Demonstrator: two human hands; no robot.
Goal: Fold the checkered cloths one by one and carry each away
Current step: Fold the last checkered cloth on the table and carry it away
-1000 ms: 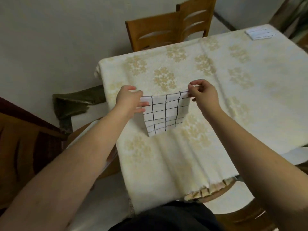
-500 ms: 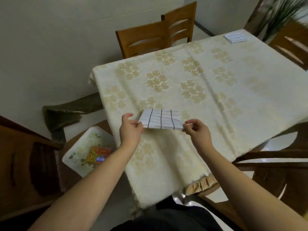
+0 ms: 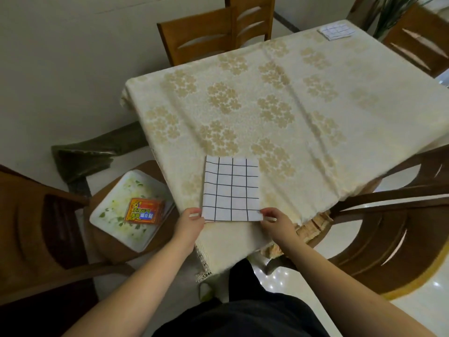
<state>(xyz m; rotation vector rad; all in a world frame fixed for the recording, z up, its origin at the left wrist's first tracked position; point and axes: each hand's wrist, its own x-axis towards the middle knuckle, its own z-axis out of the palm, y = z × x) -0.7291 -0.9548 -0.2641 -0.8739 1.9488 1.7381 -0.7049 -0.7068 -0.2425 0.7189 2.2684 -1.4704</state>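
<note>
White cotton with a thin black grid, the checkered cloth (image 3: 232, 188) lies folded square and flat on the cream floral tablecloth (image 3: 279, 113) near my edge of the table, at about 6 o'clock in my head view. My left hand (image 3: 190, 224) pinches its near left corner, fingers curled, and my right hand (image 3: 275, 223) pinches the near right corner the same way. At 1 o'clock, on the far corner of the table, I see a second folded checkered cloth (image 3: 336, 31). At 8 o'clock a white tray (image 3: 114, 215) sits on a wooden chair (image 3: 43, 229), carrying an orange packet (image 3: 144, 211) printed with Chinese characters; I read 活力元气 on it, the rest too small.
</note>
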